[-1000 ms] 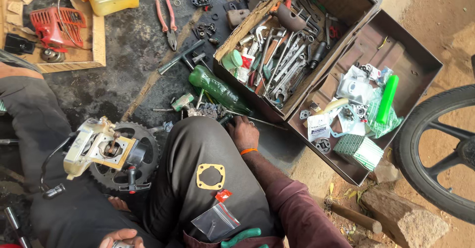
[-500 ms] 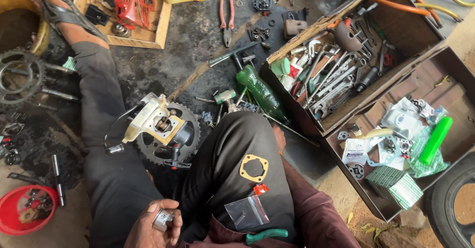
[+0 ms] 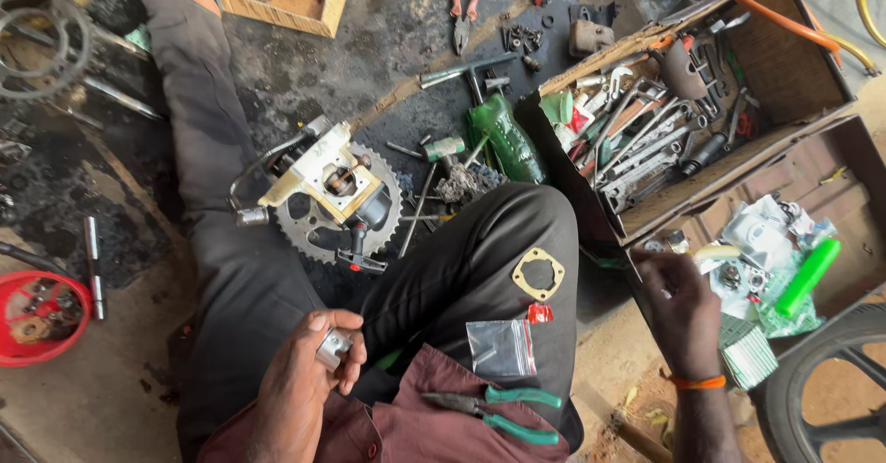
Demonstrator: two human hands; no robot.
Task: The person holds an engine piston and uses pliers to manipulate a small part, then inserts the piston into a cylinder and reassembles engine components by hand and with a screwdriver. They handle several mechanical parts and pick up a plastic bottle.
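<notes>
**Small metal part pinched in the left hand**

The left hand (image 3: 309, 371) closes its fingers on a small silvery metal cylinder (image 3: 332, 348), above the lap. Just right of it lie one clear plastic bag (image 3: 500, 348) and one green-handled pliers (image 3: 498, 412). The right hand (image 3: 678, 311), loosely curled and empty, hovers beside the open wooden toolbox (image 3: 784, 66).

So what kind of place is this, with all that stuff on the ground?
Probably a motorbike repair spot, on the ground. There's a toothed sprocket on oily ground, a wooden toolbox full of spanners, and a tyre.
</notes>
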